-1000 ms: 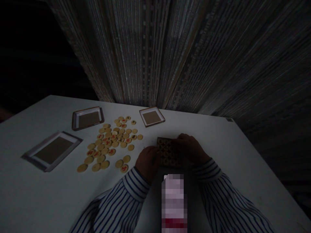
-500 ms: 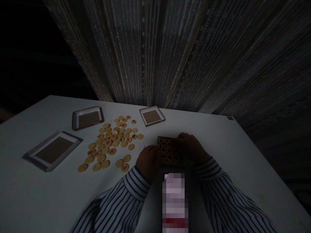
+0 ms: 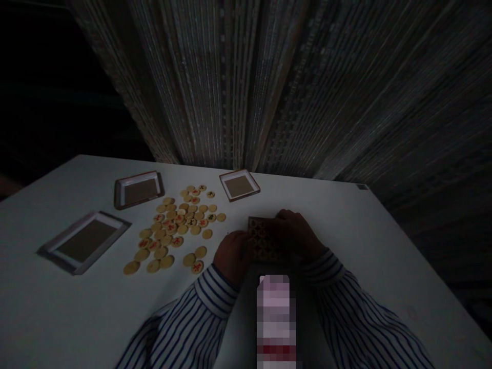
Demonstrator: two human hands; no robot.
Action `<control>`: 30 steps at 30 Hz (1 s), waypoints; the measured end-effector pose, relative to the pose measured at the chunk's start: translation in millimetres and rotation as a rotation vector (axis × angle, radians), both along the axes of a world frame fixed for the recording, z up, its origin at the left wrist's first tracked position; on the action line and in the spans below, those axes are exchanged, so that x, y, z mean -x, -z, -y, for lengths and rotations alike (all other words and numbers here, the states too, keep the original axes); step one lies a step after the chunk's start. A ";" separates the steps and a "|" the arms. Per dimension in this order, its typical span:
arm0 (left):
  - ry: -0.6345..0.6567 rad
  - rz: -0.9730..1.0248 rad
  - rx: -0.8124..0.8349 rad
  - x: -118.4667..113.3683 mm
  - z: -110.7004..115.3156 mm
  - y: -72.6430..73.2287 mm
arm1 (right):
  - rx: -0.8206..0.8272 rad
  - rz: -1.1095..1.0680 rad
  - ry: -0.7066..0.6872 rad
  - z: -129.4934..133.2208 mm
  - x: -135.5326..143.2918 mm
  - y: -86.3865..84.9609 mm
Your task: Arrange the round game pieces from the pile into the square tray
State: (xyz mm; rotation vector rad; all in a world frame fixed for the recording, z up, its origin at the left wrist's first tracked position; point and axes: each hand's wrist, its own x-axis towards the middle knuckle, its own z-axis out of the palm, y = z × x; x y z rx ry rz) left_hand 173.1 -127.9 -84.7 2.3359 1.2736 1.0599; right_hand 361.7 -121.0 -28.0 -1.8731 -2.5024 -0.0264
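A dark box (image 3: 265, 241) with rows of round pieces in it lies between my hands on the white table. My left hand (image 3: 232, 255) grips its left side, fingers closed on the edge. At the right side and far corner, my right hand (image 3: 302, 231) is closed round the box; shadow hides some of its fingers. Left of my hands, many round wooden pieces (image 3: 166, 240) lie loosely spread, some showing red or black characters and others plain. Three of them, one a red-marked piece (image 3: 197, 267), sit near my left wrist.
Shallow trays stand on the white table (image 3: 57, 312): a large one (image 3: 52, 248) at the left, another (image 3: 116, 192) behind it, and a third (image 3: 255, 183) at the back middle. A phone-like lit object (image 3: 274, 312), pixelated, is between my forearms. A curtain hangs behind.
My right hand has shifted slightly left over the box, covering a little more of its right part. The view has moved very slightly; the loose pieces and trays stay put.
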 end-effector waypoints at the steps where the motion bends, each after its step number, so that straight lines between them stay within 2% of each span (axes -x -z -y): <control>1: -0.004 0.005 -0.009 -0.3 0.1 0.0 | 0.002 0.001 0.005 -0.5 1.6 0.0; 14: -0.010 0.034 -0.016 -0.6 1.5 -0.6 | 0.023 0.015 0.006 -6.2 11.4 6.1; 22: 0.007 0.007 0.014 1.1 1.8 -5.1 | 0.012 -0.005 0.040 -1.4 6.7 -7.8; 25: 0.020 0.020 0.026 3.6 7.9 -6.6 | -0.037 -0.083 0.075 10.8 -5.8 -7.6; 30: 0.051 0.046 0.032 10.9 22.8 -0.8 | -0.005 -0.321 0.166 54.2 -26.2 8.4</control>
